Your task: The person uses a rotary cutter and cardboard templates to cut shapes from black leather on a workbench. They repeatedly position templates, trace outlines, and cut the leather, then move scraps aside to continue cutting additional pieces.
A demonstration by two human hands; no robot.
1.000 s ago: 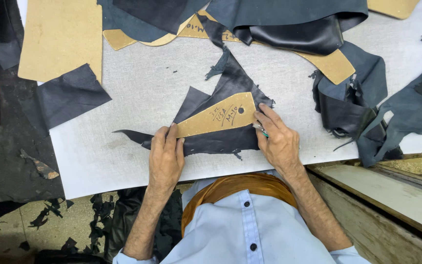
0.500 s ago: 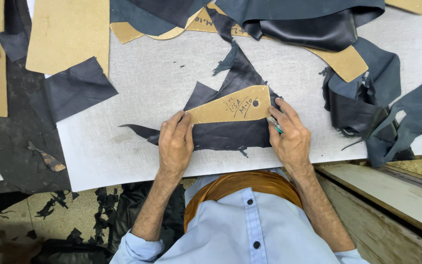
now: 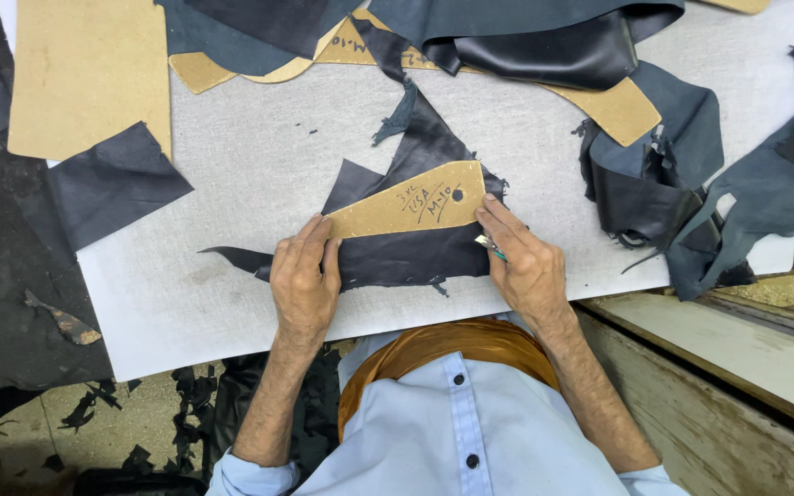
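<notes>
I see my left hand (image 3: 305,280) lying flat, fingers together, pressing the near left end of a tan cardboard pattern (image 3: 411,199) onto a dark leather piece (image 3: 415,253) on the grey cutting board (image 3: 259,165). My right hand (image 3: 527,266) sits at the pattern's right edge, fingers curled around a small green-handled tool (image 3: 491,246) whose tip touches the leather. More dark leather scraps (image 3: 117,179) and cardboard sheets (image 3: 85,73) lie around the board

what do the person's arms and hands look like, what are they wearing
Both hands are bare, no gloves or rings visible. The left hand and right hand extend from bare forearms; light blue shirt sleeves are rolled up near the elbows.
</notes>
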